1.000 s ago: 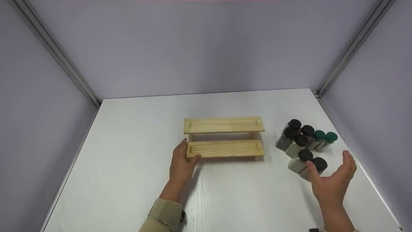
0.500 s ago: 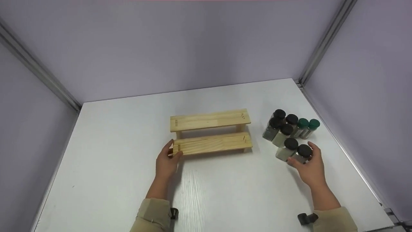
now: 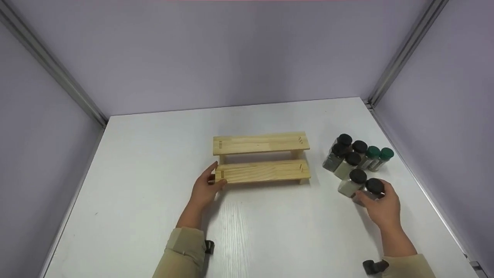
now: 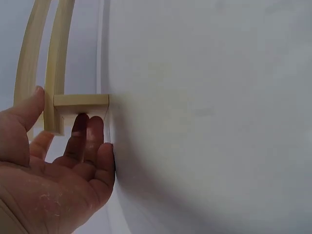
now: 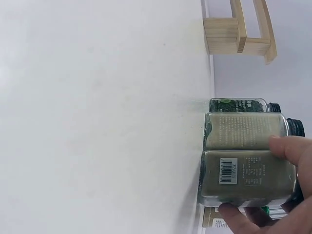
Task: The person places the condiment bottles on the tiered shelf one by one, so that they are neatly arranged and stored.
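Observation:
A two-tier wooden rack (image 3: 262, 172) stands on the white table. At its left end my left hand (image 3: 206, 189) grips the lower shelf, thumb over the front edge and fingers behind; the left wrist view shows the fingers (image 4: 92, 141) curled beneath the shelf board. To the right, my right hand (image 3: 384, 206) holds the nearest spice jar (image 3: 375, 186), a black-capped square glass jar, between thumb and fingers. In the right wrist view this jar (image 5: 246, 178) bears a barcode label and stands on the table. Directly beside it is another black-capped jar (image 3: 349, 188) with pale contents.
Behind the held jar stand several more jars, some black-capped (image 3: 334, 162) and two green-capped (image 3: 380, 160). Grey-purple panels (image 3: 247, 54) wall the table (image 3: 135, 185) at the back and both sides.
My right hand has come in from the right and closed around the nearest jar. My left hand stays at the rack's left end. The head view has shifted.

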### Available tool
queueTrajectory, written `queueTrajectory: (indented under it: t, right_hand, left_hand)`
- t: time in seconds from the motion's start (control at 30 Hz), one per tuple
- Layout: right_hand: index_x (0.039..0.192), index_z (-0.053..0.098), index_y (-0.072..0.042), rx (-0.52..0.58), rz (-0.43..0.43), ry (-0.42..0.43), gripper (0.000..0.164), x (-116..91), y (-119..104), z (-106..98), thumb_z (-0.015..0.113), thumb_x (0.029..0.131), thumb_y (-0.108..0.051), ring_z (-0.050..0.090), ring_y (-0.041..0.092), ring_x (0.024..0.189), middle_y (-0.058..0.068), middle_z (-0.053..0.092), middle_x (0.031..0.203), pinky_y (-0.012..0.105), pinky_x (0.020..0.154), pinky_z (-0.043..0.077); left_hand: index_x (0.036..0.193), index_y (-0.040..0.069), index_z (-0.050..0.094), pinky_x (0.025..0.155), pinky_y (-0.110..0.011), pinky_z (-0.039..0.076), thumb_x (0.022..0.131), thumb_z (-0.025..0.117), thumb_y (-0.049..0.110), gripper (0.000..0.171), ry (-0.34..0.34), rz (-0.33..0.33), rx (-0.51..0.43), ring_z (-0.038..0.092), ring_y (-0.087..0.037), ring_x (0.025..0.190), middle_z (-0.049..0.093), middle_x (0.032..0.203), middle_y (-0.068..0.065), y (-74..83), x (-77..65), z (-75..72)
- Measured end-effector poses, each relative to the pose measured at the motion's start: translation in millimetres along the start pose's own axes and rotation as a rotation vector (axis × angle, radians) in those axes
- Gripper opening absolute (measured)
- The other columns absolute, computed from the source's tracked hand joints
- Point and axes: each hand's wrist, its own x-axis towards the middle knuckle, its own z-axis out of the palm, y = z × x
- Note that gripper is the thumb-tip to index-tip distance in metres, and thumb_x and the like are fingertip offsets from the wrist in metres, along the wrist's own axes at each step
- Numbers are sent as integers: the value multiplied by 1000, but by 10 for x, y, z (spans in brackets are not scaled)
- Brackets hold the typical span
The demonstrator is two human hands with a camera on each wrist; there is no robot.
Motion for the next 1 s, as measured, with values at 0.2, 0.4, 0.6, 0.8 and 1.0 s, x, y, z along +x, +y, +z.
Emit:
queueTrajectory:
  t: [0.2, 0.4, 0.6, 0.8, 1.0]
  right_hand:
    - [157, 32, 11, -13, 56, -2, 84, -8, 14, -2, 81, 94, -15, 44, 47, 140, 33, 43, 152, 55, 111, 40]
    - [154, 37, 13, -42, 76, 13, 86, -14, 51, -25, 85, 93, -22, 51, 48, 132, 35, 46, 149, 28, 91, 45]
    - [151, 46, 10, -49, 35, 38, 77, -53, 54, -18, 85, 90, -15, 55, 40, 128, 31, 54, 144, 21, 88, 42]
    - [148, 54, 7, -73, 28, 62, 69, -160, 14, -62, 86, 89, -13, 56, 34, 127, 27, 60, 141, 20, 92, 42]
    - [145, 59, 6, -63, 32, 83, 70, -297, -141, -123, 90, 85, -13, 61, 24, 112, 26, 63, 139, 7, 78, 44]
  left_hand:
    - [161, 12, 46, 90, -43, 56, 100, 74, 13, 67, -26, -13, -24, 64, -33, 115, 65, 131, -21, -29, 7, -36]
    - [161, 14, 48, 90, -41, 56, 99, 77, 14, 69, -36, -20, -31, 64, -30, 114, 66, 129, -19, -24, 41, -25]
    - [161, 16, 48, 89, -41, 56, 98, 78, 13, 70, -36, -30, -75, 65, -30, 111, 67, 128, -19, -51, 23, -43]
    - [160, 14, 48, 88, -40, 56, 97, 79, 14, 70, -26, -19, -67, 65, -29, 109, 67, 126, -19, -68, 8, -48]
    - [161, 13, 47, 87, -38, 56, 97, 78, 13, 71, -30, -10, -85, 67, -27, 106, 67, 125, -19, -71, 18, -49]
